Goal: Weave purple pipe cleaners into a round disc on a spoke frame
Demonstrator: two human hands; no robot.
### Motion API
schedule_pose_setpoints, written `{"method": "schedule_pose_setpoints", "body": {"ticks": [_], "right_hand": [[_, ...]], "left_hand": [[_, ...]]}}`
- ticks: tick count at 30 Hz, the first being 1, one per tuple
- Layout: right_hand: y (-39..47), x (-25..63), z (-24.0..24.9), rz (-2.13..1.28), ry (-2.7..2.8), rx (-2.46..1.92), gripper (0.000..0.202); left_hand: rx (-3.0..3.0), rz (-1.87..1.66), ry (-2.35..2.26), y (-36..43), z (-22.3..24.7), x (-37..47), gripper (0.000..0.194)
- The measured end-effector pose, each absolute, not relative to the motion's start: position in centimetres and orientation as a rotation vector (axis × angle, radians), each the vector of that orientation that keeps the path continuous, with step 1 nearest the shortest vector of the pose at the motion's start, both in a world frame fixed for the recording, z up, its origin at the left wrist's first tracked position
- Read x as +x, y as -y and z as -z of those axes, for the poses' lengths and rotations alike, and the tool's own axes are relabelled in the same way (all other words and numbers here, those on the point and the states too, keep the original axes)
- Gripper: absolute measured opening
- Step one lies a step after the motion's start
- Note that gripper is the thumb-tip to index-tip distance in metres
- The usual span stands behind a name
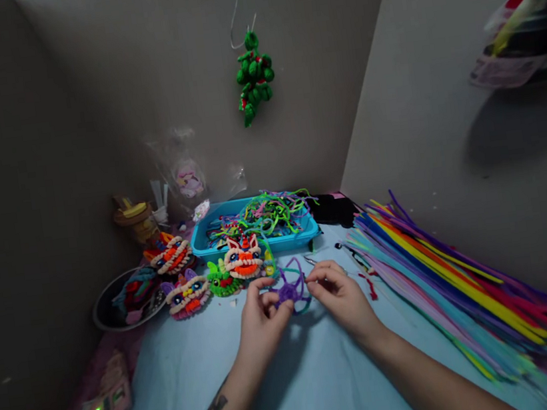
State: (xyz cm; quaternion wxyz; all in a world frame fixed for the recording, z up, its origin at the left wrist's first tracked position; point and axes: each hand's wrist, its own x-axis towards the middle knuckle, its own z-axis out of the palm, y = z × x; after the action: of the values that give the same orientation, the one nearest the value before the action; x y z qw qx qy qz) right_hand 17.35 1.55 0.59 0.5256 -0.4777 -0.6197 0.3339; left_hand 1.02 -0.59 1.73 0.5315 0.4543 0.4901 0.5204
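Between my two hands, above the pale blue cloth (296,377), is a purple and teal pipe-cleaner shape (291,290) with a dense purple middle and open loops around it. My left hand (265,317) pinches its left side between thumb and fingers. My right hand (338,294) is closed at the shape's right edge, thumb and fingertips pressed together on a pipe-cleaner loop. Just beyond the shape sits a lion-head figure (243,257) in cream, orange and red, beside a green figure (223,279).
A blue tray (256,245) of tangled pipe cleaners stands at the back. Long coloured pipe cleaners (446,290) spread along the right. Leftward are more lion heads (188,293), a dark bowl (101,315) and a pink glue gun (111,394). A green ornament (255,76) hangs above; pliers (311,260) lie behind my right hand.
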Motion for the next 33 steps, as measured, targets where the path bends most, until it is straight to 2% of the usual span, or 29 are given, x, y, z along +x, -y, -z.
{"method": "schedule_pose_setpoints", "body": {"ticks": [18, 26, 33], "right_hand": [[-2.2, 17.8, -0.9, -1.215, 1.471, -1.166, 0.023], [-2.4, 17.7, -0.4, -1.19, 1.562, -1.132, 0.03], [-2.9, 17.6, 0.9, -1.018, 1.322, -1.186, 0.036]], "left_hand": [[1.294, -1.06, -1.104, 0.9, -1.1, 0.9, 0.04], [1.418, -1.038, -1.117, 1.0, -0.8, 0.9, 0.037], [1.559, -1.214, -1.479, 1.0, -1.1, 0.8, 0.032]]}}
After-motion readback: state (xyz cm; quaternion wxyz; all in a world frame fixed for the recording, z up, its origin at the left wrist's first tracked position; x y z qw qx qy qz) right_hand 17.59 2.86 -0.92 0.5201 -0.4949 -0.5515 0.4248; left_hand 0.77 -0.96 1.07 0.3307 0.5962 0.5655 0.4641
